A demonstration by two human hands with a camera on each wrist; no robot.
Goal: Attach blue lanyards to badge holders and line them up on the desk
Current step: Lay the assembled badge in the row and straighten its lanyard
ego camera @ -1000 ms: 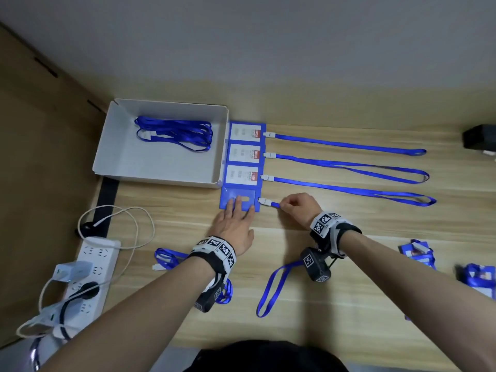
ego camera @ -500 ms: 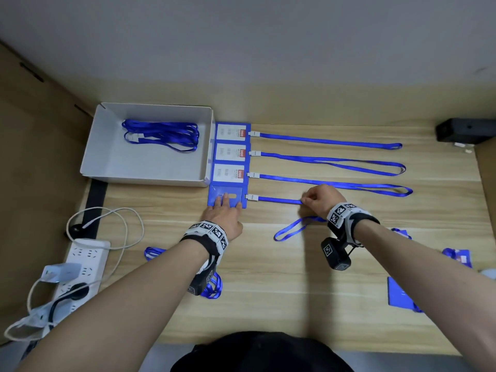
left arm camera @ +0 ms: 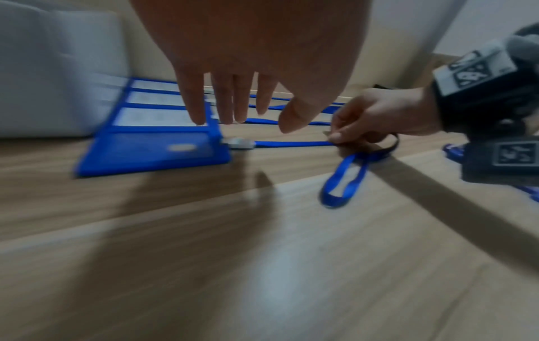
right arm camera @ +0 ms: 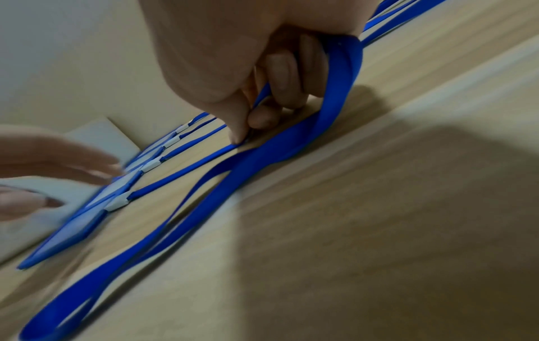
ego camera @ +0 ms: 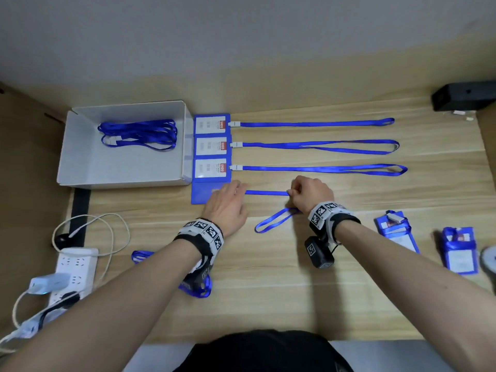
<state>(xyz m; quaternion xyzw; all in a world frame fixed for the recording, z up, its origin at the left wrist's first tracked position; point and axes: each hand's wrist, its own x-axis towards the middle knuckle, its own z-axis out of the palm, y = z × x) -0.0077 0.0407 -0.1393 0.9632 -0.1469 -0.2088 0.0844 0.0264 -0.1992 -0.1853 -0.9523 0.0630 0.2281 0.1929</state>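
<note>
Lanyard (ego camera: 267, 193) beside three aligned badges (ego camera: 211, 146)

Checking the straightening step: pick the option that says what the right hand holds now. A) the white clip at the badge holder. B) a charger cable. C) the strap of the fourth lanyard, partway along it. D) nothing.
C: the right hand pinches the fourth lanyard's strap between thumb and fingers, well away from the white clip, with the rest of the loop trailing behind the hand on the desk.

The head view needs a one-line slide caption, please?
Left hand open over fourth badge holder; right hand pinches its lanyard.
</note>
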